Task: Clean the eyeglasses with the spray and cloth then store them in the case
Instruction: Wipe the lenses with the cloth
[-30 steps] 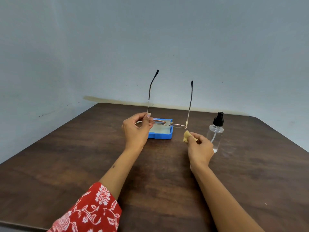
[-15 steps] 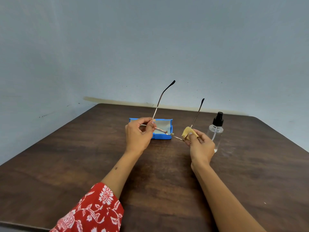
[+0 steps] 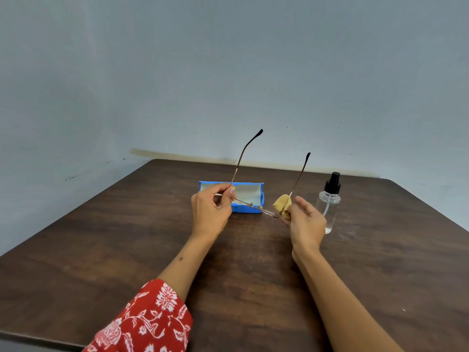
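Observation:
Thin metal-framed eyeglasses (image 3: 250, 205) hang above the table with both temples unfolded and pointing up and away. My left hand (image 3: 212, 212) pinches the left lens end of the frame. My right hand (image 3: 303, 222) presses a small yellow cloth (image 3: 281, 204) around the right lens, with the other fingers spread. Behind the glasses an open blue case (image 3: 250, 196) with a pale lining lies on the table. A clear spray bottle (image 3: 329, 203) with a black pump top stands upright just right of my right hand.
The dark wooden table (image 3: 127, 250) fills the lower view and ends at a grey wall behind the case. Its right and left edges slope off toward the corners. A red patterned sleeve (image 3: 147, 323) covers my left forearm near the bottom.
The glasses have tilted, with the temples leaning right instead of standing straight up. My right hand has brought the cloth onto the right lens and opened its outer fingers.

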The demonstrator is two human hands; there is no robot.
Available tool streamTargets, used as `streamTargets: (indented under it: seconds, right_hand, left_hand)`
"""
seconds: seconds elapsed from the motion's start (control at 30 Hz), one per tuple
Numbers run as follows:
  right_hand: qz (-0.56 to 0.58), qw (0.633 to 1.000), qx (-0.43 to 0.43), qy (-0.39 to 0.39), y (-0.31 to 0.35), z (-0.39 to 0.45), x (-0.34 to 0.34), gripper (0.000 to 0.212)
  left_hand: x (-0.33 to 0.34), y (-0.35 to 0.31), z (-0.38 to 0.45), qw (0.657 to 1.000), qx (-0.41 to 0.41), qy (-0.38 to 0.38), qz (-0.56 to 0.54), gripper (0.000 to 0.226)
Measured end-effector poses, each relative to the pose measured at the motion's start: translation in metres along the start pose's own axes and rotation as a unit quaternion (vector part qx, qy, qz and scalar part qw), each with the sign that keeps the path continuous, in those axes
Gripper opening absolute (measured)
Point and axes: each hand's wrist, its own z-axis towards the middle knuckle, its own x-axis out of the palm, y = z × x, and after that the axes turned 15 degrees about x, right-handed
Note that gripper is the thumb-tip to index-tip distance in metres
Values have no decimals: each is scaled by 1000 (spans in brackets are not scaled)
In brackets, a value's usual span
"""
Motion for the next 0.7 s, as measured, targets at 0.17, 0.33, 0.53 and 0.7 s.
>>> streamTargets:
  seconds: [0.17,0.33,0.53,0.7]
  right_hand:
    - [-17,999,12,30,0,0,0,52]
    - [-64,998,-23,1,-5,6,-1,26]
    - [-132,987,-88,-21,-3,3,-4,23]
    - [-181,976,-113,-48,0,1,-7,21]
  left_hand:
    - [0,8,-1,1000,-11,8,-8,17]
    - [-2,9,-3,999,-21,27,3,15]
    - [-8,14,-9,995,-74,66,28,11]
    - [-6,13,-14,991,-98,89,29,19]
